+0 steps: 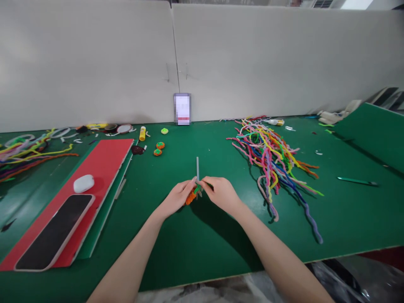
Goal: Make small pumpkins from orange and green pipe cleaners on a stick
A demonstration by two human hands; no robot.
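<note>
Near the front middle of the table, my left hand (180, 194) is closed on a small fuzzy orange pipe-cleaner piece (190, 198) with a green bit (197, 190) at its top. My right hand (219, 190) meets it from the other side, thumb and finger pinched together by the green bit; what exactly lies in that pinch is hidden. A thin grey stick (198, 168) points away from the fingertips, and I cannot tell whether it is held or lies behind them. Beyond my left hand sit two little orange-and-green pieces (160, 145) and a yellow-green one (164, 131).
Right of my hands spreads a heap of colourful pipe cleaners (268, 155); more (31, 155) lie far left. A red board (107, 168) carries a phone (57, 231) and a white earbud case (83, 184). A yellow glue stick (142, 134), propped phone (182, 109) and green pen-like tool (356, 181) are around.
</note>
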